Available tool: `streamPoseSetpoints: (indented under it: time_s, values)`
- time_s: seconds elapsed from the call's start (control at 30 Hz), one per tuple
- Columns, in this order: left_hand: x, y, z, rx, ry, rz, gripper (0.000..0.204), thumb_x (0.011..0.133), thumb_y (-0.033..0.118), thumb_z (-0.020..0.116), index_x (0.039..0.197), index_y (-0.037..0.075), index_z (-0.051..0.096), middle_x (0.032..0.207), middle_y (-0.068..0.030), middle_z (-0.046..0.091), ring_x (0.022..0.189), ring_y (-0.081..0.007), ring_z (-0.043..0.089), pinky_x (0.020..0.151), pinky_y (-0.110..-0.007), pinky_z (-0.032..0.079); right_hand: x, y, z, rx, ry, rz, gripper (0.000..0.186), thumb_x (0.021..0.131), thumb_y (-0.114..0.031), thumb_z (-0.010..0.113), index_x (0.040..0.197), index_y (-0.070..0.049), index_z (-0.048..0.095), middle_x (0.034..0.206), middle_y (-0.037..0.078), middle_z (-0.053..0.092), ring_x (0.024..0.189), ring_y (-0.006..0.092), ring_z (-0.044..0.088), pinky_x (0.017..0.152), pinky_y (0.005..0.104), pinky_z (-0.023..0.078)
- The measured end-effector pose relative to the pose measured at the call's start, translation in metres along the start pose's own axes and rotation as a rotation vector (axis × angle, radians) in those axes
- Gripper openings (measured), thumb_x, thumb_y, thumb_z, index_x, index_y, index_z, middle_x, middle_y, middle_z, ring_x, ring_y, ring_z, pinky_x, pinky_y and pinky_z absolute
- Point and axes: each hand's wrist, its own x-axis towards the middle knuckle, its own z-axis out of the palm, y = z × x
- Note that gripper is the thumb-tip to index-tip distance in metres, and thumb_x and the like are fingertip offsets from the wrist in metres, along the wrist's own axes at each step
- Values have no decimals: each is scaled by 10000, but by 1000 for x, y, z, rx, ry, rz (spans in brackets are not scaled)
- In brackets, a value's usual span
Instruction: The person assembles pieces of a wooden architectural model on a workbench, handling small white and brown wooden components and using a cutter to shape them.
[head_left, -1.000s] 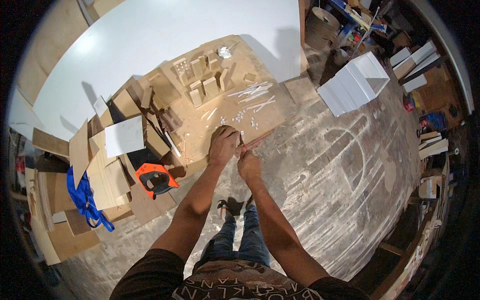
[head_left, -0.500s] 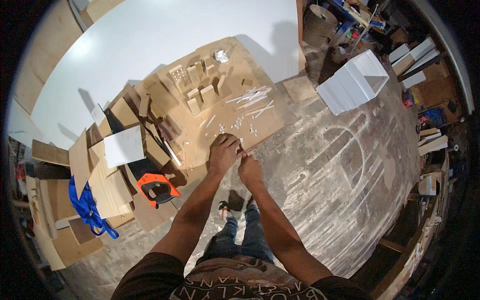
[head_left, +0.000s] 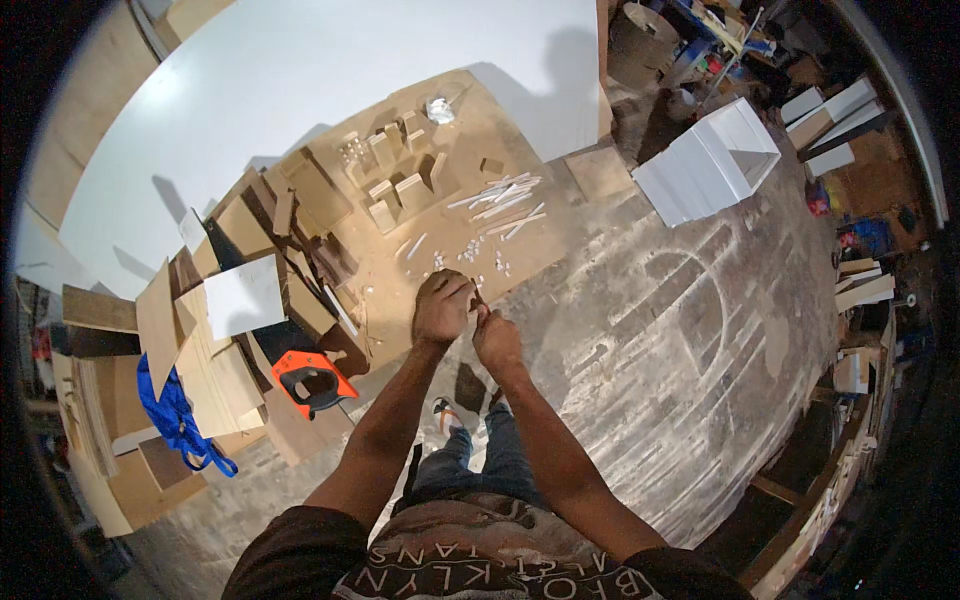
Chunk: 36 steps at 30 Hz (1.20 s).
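My left hand [head_left: 443, 305] is curled at the front edge of the plywood board [head_left: 520, 270]; what lies under its fingers is hidden. Just right of it and a little lower, my right hand [head_left: 497, 340] grips a slim tool, mostly hidden, its tip against the left hand's fingertips. Beyond my hands lie small white bits [head_left: 472, 250] and a pile of thin white strips [head_left: 505, 195]. Farther back stand small light wood blocks [head_left: 410, 187], with a crumpled white item [head_left: 440, 108] behind them.
Left are stacked panel offcuts [head_left: 215, 380], an orange-handled saw [head_left: 310, 370] and a blue strapped bag [head_left: 178, 425]. A large white panel [head_left: 250, 70] lies behind. Right are a white box [head_left: 695, 165], a concrete floor [head_left: 680, 370] and cluttered shelving [head_left: 860, 250].
Both hands have shifted slightly left and down in the picture, staying together. The slim reddish piece between them, visible a second ago, is now mostly covered by my fingers.
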Motion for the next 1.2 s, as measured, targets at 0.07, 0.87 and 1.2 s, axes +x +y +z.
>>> streamPoseSetpoints:
  time_s: [0.07,0.87,1.2]
  values:
    - [-6,-2,4,17,57,-1,227,746,62,644,961,29,708,1022,-98,685,1054,-311,631,944,-440,497,-6,-4,-2,-12,3,-13,559,1079,-433,396,993,69,626,880,375,668,869,566,655,790,615,522]
    - [-9,8,3,-176,270,-150,192,822,8,710,1014,20,705,1041,-141,679,1004,-356,641,899,-433,497,36,32,-18,241,117,-291,477,936,-451,709,872,17,642,680,169,610,596,313,624,594,415,516]
    - [-6,2,10,-184,208,-216,166,856,-20,673,1020,-45,692,1046,-182,648,1016,-380,618,904,-426,507,40,40,-50,1007,-541,177,473,1036,-509,530,921,-51,545,628,44,520,450,181,516,438,342,484]
